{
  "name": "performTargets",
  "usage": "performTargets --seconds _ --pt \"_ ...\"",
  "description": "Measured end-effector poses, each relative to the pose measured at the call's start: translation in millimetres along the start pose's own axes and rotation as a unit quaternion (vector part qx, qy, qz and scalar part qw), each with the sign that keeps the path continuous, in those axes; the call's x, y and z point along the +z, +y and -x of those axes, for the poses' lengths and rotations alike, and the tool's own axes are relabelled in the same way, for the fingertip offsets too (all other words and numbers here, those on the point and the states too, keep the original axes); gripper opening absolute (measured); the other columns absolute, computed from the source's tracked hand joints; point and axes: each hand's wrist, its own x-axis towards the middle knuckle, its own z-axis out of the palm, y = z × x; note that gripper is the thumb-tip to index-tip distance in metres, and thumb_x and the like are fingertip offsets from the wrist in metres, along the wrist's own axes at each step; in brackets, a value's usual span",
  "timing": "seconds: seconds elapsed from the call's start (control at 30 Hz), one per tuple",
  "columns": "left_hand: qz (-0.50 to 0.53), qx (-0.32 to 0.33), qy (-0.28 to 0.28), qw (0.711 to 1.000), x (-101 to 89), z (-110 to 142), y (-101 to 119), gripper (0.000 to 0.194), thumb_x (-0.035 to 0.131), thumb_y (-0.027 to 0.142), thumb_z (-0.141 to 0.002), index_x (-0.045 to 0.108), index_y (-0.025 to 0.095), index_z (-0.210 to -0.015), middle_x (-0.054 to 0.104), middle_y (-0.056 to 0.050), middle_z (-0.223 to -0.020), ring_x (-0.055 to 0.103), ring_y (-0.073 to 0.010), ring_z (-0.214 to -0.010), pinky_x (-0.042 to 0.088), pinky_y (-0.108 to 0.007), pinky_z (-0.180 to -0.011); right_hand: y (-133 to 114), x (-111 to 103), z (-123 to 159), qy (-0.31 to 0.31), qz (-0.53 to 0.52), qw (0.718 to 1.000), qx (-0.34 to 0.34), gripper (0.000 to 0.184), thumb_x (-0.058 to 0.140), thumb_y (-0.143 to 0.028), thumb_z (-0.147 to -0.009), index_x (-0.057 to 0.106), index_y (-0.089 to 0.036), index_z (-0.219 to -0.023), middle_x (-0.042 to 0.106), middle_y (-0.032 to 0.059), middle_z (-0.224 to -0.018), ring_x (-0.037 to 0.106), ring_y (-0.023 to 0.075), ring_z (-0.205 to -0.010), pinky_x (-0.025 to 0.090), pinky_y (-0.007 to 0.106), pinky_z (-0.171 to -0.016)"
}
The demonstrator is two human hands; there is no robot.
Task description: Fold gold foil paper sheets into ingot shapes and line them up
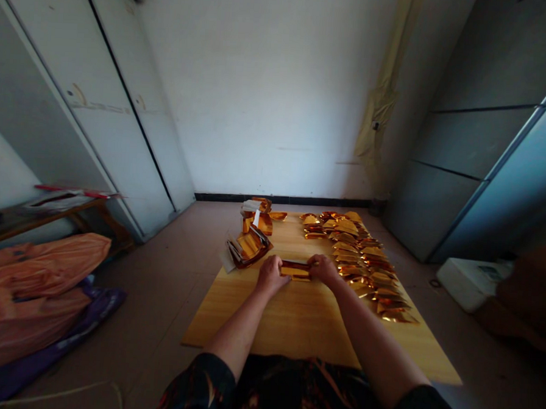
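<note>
Between my two hands is a sheet of gold foil paper (296, 271), partly folded and stretched flat from side to side above the wooden board. My left hand (271, 276) is closed on its left end, thumb toward the middle. The right end is pinched by my right hand (323, 270). Right of my right hand lie rows of folded gold paper pieces (346, 248), packed close and overlapping. Beyond my left hand sits a loose stack of gold foil sheets (251, 245), some showing a pale back.
The wooden board (276, 317) lies low in front of me. A white wall (269, 106) stands behind it, with cabinets (118, 99) at left and a grey refrigerator-like unit (455, 128) at right. Orange and purple bags (44, 290) lie left; a white box (465, 282) sits right.
</note>
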Motion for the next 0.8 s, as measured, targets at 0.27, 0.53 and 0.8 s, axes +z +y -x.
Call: performTargets --seconds 0.27,0.53,0.8 --pt "0.034 -0.014 -0.002 0.999 -2.4 2.6 4.3 0.044 0.073 0.024 -0.061 0.046 0.022 -0.095 0.055 -0.002 -0.094 0.055 -0.0201 -0.092 0.044 -0.033 -0.083 3.3 5.4 -3.6 -0.007 0.013 1.000 -0.006 0.022 0.060 -0.012 -0.067 0.074 -0.020 -0.081 0.066 0.0025 -0.091 0.059 0.0126 -0.079 0.042 0.017 -0.068" --pt "0.021 0.029 -0.027 0.999 -5.5 1.5 3.2 0.032 0.071 0.022 -0.064 0.057 0.022 -0.093 0.056 -0.003 -0.093 0.053 -0.0193 -0.092 0.043 -0.030 -0.083 -2.0 3.8 1.4 0.005 0.019 1.000 -0.007 0.017 0.062 -0.013 -0.067 0.074 -0.021 -0.076 0.066 0.0038 -0.092 0.059 0.0135 -0.082 0.042 0.017 -0.067" --pt "0.018 0.032 -0.032 0.999 -3.2 1.7 0.5 0.030 0.070 0.023 -0.065 0.061 0.022 -0.094 0.057 -0.003 -0.094 0.053 -0.0192 -0.092 0.043 -0.030 -0.082 -2.2 4.2 2.9 0.004 0.027 1.000 -0.008 0.025 0.061 -0.013 -0.067 0.075 -0.023 -0.085 0.065 0.0034 -0.098 0.060 0.0132 -0.082 0.044 0.017 -0.069"
